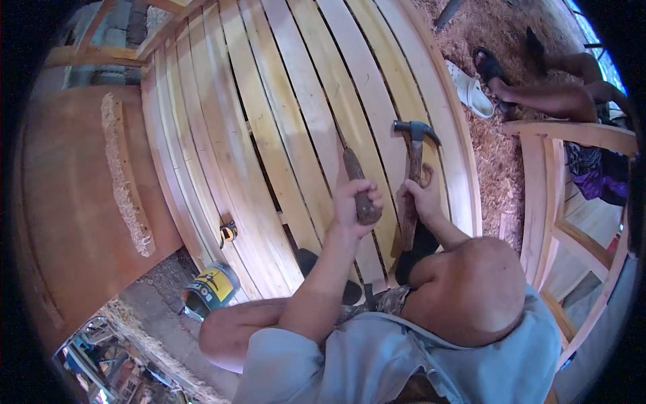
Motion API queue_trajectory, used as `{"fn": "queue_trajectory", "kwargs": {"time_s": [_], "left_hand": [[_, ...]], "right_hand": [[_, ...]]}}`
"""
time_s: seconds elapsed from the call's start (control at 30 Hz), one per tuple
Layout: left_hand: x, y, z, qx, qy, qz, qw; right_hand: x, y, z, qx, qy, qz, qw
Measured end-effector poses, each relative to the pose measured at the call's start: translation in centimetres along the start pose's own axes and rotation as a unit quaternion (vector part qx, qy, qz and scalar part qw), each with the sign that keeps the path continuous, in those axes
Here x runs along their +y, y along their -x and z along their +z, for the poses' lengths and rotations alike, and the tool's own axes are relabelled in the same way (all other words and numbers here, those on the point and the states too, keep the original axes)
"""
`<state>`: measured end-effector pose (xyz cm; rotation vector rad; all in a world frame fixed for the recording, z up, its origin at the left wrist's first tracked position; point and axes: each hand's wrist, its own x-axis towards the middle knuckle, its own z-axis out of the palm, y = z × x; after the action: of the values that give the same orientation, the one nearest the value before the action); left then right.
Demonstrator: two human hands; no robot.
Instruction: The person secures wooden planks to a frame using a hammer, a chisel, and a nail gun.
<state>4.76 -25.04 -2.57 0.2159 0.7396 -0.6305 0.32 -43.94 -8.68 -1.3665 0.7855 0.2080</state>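
My left hand [356, 202] is closed around the brown wooden handle of what looks like a chisel [351, 163]. Its thin dark shaft points away from me toward the slats, and I cannot tell whether the tip touches the wood. To the right, my right hand [428, 196] grips a claw hammer [412, 165] by its wooden handle. The dark metal head is at the far end, with the claw to the right. Both tools are over a platform of pale wooden slats [296, 128] with narrow dark gaps, on which I sit with bent knees.
A yellow-black tape measure [229, 232] lies on the slats at left, near a tilted bucket [212, 288]. A brown board [74, 202] bears a strip covered with shavings. Beyond the right edge are a white clog [471, 91], another person's legs [548, 97] and a wooden frame [538, 202].
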Motion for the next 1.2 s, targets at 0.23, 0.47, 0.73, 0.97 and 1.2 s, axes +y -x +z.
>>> {"fn": "queue_trajectory", "kwargs": {"time_s": [0.23, 0.47, 0.73, 0.97, 1.2], "left_hand": [[2.9, 1.3, -0.4, 0.113, -0.156, -0.075, 0.978], [4.3, 1.2, -1.2, 0.081, -0.145, -0.149, 0.975], [2.8, 0.6, 0.9, 0.14, -0.129, -0.112, 0.975], [2.7, 0.5, 1.7, 0.195, -0.222, -0.151, 0.943], [3.0, 0.3, 2.0, 0.187, -0.256, -0.17, 0.933]], "right_hand": [[0.4, -1.8, -0.8, -0.102, -0.06, 0.042, 0.992], [1.2, -2.1, -1.6, -0.105, -0.061, 0.051, 0.991], [0.7, -1.8, -1.0, -0.096, 0.017, 0.039, 0.994], [1.4, -1.9, -1.4, -0.076, 0.058, 0.031, 0.995], [0.1, -1.6, -1.0, -0.074, 0.043, 0.048, 0.995]]}}
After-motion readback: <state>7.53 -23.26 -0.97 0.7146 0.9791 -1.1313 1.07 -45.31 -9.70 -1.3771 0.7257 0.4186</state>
